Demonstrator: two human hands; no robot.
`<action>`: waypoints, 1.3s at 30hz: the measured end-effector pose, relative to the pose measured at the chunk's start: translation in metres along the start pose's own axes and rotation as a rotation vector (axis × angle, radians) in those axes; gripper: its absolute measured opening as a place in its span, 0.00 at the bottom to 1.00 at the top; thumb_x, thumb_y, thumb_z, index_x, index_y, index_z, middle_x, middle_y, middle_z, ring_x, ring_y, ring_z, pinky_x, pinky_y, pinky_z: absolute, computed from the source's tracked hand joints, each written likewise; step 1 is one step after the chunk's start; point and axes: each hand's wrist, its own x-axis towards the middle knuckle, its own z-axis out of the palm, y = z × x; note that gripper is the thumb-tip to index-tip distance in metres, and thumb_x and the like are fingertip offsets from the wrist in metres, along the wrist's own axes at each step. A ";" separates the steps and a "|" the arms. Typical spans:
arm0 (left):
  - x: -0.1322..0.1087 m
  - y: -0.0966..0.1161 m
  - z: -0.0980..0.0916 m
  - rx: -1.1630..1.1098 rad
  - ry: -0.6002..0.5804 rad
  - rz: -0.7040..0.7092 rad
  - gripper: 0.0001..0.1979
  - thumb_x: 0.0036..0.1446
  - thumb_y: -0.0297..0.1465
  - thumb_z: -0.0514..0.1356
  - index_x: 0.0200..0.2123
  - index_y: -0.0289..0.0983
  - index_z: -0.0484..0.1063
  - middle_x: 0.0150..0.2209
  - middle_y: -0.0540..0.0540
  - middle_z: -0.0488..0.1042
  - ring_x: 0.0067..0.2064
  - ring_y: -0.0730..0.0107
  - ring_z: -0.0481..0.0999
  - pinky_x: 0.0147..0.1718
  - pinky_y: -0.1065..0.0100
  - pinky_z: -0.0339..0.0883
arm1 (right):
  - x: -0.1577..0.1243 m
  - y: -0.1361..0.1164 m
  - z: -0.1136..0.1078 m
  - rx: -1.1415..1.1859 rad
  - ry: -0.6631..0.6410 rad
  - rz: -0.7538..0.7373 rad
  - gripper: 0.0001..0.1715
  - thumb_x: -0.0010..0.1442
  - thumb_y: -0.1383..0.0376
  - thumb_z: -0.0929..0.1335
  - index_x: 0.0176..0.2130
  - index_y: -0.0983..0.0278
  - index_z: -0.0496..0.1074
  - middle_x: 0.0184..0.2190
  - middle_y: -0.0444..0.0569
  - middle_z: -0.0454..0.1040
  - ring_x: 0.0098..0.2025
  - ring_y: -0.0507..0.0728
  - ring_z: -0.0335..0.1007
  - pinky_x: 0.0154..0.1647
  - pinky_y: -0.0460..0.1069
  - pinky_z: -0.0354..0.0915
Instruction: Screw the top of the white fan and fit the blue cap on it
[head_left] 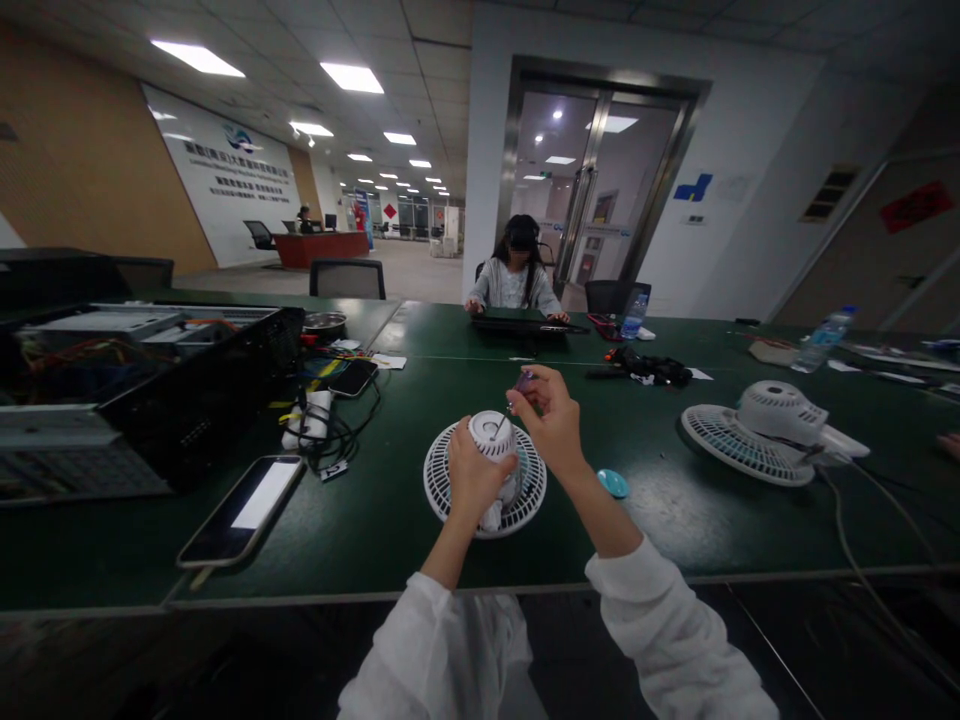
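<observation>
A white fan (529,497) lies grille down on the green table in front of me, its motor housing facing up. My left hand (474,470) is wrapped around the side of that housing. In my right hand (551,415) is a screwdriver (502,427), pinched by its purplish handle. The thin shaft slants down to the left, with its tip at the top of the housing; whether it sits in a screw is too small to tell. A round turquoise piece (613,484) lies on the table beside my right forearm.
A second white fan (727,445) lies to the right, its cable running over the table edge. At left are a phone (241,510), tangled cables (330,435) and an opened computer case (202,385). Across the table a person (517,275) sits behind a dark panel. Water bottles (823,340) stand farther back.
</observation>
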 end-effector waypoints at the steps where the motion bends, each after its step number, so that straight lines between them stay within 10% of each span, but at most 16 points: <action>1: 0.000 -0.001 0.000 0.000 0.005 0.005 0.37 0.38 0.29 0.67 0.52 0.38 0.54 0.50 0.43 0.64 0.56 0.55 0.63 0.56 0.53 0.55 | 0.000 -0.002 0.000 -0.048 0.006 -0.041 0.19 0.56 0.59 0.68 0.47 0.60 0.66 0.30 0.43 0.74 0.27 0.52 0.71 0.31 0.47 0.69; 10: 0.000 -0.001 -0.001 0.013 -0.003 0.017 0.37 0.39 0.29 0.66 0.53 0.37 0.54 0.51 0.42 0.63 0.56 0.55 0.63 0.56 0.53 0.55 | 0.009 -0.011 -0.003 -0.172 -0.090 -0.271 0.19 0.63 0.66 0.61 0.54 0.58 0.67 0.43 0.49 0.75 0.43 0.54 0.72 0.39 0.49 0.69; 39: 0.000 -0.004 0.001 -0.007 0.008 -0.006 0.39 0.39 0.30 0.66 0.55 0.39 0.53 0.53 0.41 0.62 0.58 0.53 0.61 0.57 0.51 0.54 | 0.006 -0.018 -0.004 -0.242 0.006 -0.286 0.16 0.62 0.63 0.63 0.48 0.59 0.72 0.36 0.49 0.76 0.35 0.54 0.71 0.37 0.49 0.69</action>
